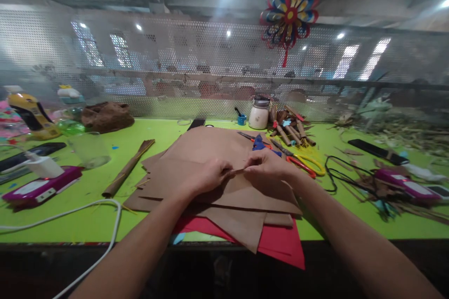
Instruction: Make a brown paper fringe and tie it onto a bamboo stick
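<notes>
Over a stack of brown paper sheets [199, 149], my left hand [212, 175] and my right hand [268, 163] face each other. Between their pinched fingertips runs a narrow strip of brown paper [239, 171], and both hands grip it. Its ends are hidden by the fingers. Red paper [280, 240] sticks out from under the stack at the table's front edge. Just beyond my right hand lie scissors with blue-wrapped handles [258, 143] and another pair with red and yellow handles [310, 166].
A rolled brown paper tube [126, 170] lies on the left, near a clear plastic cup [86, 152]. Purple power strips [45, 189] and cables flank the work area. Behind stand a white jar [258, 116], a small blue pot [241, 119] and bundled paper rolls [293, 131].
</notes>
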`<act>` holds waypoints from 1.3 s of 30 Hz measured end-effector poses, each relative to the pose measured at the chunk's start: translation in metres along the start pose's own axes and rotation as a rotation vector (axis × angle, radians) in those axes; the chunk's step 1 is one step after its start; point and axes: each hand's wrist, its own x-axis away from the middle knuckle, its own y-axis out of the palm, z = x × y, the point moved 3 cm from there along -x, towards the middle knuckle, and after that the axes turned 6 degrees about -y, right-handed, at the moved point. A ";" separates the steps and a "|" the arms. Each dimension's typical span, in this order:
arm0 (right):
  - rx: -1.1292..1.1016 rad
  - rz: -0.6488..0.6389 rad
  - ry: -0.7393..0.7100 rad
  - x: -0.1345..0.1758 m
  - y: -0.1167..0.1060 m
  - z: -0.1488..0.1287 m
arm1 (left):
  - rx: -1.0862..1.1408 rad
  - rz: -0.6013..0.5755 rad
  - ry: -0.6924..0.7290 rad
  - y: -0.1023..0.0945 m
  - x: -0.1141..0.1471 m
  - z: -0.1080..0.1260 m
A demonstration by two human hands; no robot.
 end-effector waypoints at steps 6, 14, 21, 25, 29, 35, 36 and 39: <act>-0.032 -0.005 -0.008 0.001 -0.005 0.001 | -0.016 0.044 0.072 0.003 -0.001 0.002; -0.097 -0.069 0.069 0.003 -0.009 0.007 | -0.024 0.049 0.049 0.001 0.000 -0.002; -0.085 -0.124 0.006 0.001 -0.015 0.015 | -0.042 0.022 -0.005 -0.004 -0.001 -0.004; -0.092 -0.134 0.018 0.003 -0.018 0.012 | -0.027 0.009 0.029 -0.006 0.002 0.000; -0.091 -0.122 0.018 0.006 -0.020 0.003 | 0.037 -0.015 0.018 -0.006 0.004 0.000; -0.052 -0.123 -0.069 0.004 -0.008 -0.005 | 0.183 -0.044 0.047 -0.002 0.002 0.002; -0.048 -0.112 -0.067 0.003 -0.007 -0.004 | 0.200 -0.044 0.044 -0.002 0.001 0.002; -0.076 -0.087 -0.033 0.003 -0.008 -0.004 | 0.235 -0.020 0.058 -0.004 -0.001 0.001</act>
